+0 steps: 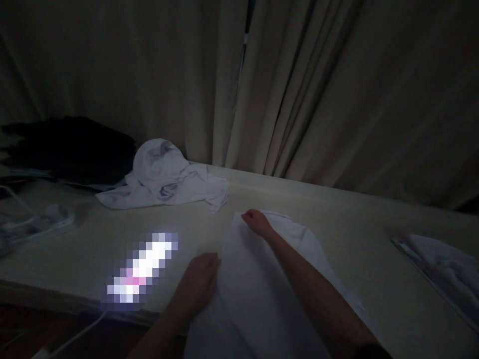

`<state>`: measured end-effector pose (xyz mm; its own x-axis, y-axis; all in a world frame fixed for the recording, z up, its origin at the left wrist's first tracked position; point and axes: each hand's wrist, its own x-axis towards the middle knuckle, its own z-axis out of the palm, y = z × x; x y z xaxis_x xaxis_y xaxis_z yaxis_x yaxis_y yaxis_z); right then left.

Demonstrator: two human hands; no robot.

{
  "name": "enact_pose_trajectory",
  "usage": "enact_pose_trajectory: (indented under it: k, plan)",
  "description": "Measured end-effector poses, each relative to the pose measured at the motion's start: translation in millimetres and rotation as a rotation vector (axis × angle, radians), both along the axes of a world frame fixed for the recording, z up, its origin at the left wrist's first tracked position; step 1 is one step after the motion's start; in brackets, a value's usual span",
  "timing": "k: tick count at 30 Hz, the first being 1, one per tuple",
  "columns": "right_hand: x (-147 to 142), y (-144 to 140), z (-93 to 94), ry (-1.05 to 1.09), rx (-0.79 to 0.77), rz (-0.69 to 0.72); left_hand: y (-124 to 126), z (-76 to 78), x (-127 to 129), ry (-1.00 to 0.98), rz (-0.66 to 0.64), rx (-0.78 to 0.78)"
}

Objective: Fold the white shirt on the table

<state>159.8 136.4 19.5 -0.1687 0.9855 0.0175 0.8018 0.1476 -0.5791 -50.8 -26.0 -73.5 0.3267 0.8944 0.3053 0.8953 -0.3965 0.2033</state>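
Hanging across the back, curtains (299, 85) fill the top half, dim light. Below them the pale surface (337, 224) runs full width. A white cloth (254, 294) lies on it front centre, spilling over the near edge toward you. A dark pile (71, 147) sits far left, a crumpled white garment (164, 177) just beside it. More white fabric (441, 269) lies at the right edge. A blurred bright patch (144, 269) glows left of your hands. Your left hand (200, 279) lies flat on the cloth's left edge, grip spread. Your right hand (256, 222) is at the cloth's far corner, grip curled on the fabric; can't tell if it's pinching.
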Motion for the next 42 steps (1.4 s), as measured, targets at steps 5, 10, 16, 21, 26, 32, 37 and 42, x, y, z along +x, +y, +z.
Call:
enact_pose_trajectory:
  k: [5,10,16,21,26,32,37,42]
  plan:
    - [-22,42,-42.6,-0.074,-0.001,-0.086,-9,-14.9,7,0.074,-0.068,0.131]
    - [-35,69,-64.4,-0.109,0.026,-0.041,-16,-29.4,4,0.093,-0.091,0.122]
    - [-46,82,-72.0,-0.151,0.067,0.057,-29,-46.6,6,0.033,-0.054,0.003]
    - [-44,86,-72.1,-0.213,0.071,0.224,-22,-29.4,-5,-0.106,-0.003,-0.073]
    - [-33,92,-65.2,-0.321,0.046,0.341,25,15.6,-14,-0.165,0.289,-0.289]
    - [-36,78,-49.6,-0.446,0.087,0.327,41,32.6,-8,-0.071,0.173,-0.481]
    - [-38,66,-37.8,-0.435,0.102,0.284,35,38.4,-4,-0.13,0.263,-0.539]
    - [-24,49,-45.6,-0.359,-0.005,0.118,41,46.2,-4,-0.207,0.324,-0.646]
